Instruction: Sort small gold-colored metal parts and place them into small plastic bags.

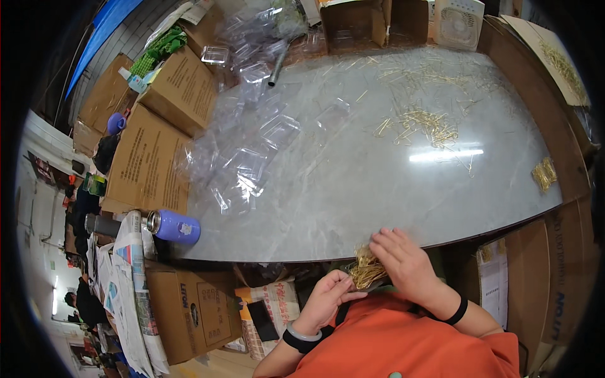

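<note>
At the table's near edge, a bunch of gold-coloured wire hooks (367, 271) sits between my two hands, in front of my orange top. My left hand (326, 297) is closed, its thumb and fingers pinching the lower left of the bunch. Fingers stretched out, my right hand (405, 259) lies against the bunch's right side; its thumb is hidden. Whether a clear box surrounds the hooks, I cannot tell. A loose pile of similar hooks (428, 126) lies on the grey table (340, 201), and another bunch (544, 174) rests by the right edge.
Clear plastic boxes (277, 132) are heaped across the table's left side, near a metal tube (277, 66). A purple bottle (174, 227) lies at the near left corner. Cardboard boxes (151, 157) line the left; a white fan (459, 24) stands at the back.
</note>
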`<state>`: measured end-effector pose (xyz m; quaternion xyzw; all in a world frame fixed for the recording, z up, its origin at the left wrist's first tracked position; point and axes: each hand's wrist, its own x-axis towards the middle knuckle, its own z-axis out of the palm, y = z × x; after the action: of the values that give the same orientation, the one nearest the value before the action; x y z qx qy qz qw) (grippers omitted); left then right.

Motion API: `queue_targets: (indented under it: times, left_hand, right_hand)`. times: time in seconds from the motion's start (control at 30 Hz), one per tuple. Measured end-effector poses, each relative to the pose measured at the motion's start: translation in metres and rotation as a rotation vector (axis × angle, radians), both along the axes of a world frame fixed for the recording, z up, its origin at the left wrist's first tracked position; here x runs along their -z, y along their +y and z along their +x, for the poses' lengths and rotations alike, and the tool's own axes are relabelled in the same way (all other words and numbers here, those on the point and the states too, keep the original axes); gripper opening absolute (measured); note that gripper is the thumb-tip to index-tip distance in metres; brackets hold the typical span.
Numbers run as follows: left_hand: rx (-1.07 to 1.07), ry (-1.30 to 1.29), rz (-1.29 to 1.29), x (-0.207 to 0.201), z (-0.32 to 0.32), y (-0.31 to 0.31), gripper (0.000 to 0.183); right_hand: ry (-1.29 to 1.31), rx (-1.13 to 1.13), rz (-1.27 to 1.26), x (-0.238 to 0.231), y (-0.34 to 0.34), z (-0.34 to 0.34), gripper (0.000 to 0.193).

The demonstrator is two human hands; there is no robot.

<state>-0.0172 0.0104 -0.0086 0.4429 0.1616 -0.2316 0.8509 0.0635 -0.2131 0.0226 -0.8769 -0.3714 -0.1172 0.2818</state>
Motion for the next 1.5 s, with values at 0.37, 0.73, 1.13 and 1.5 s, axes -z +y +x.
queue_targets:
  times: [0.37, 0.73, 1.13, 1.5]
  left_hand:
    - [0.059, -0.035, 0.191, -0.031, -0.022, -0.001, 0.013]
    - [0.177, -0.387, 0.548, -0.047, 0.108, -0.013, 0.016]
    - [0.256, -0.998, 1.698, -0.030, 0.100, -0.039, 0.068]
    - [0.249, -1.016, 1.742, -0.030, 0.102, -0.040, 0.071]
  right_hand:
    - [0.076, -0.227, 0.148, 0.013, -0.002, -0.035, 0.039]
    - [-0.088, 0.128, 0.265, -0.001, 0.005, 0.044, 0.042]
    - [0.055, 0.055, 0.265, -0.010, -0.001, 0.055, 0.053]
    - [0.224, -0.010, 0.239, -0.025, -0.001, 0.072, 0.058]
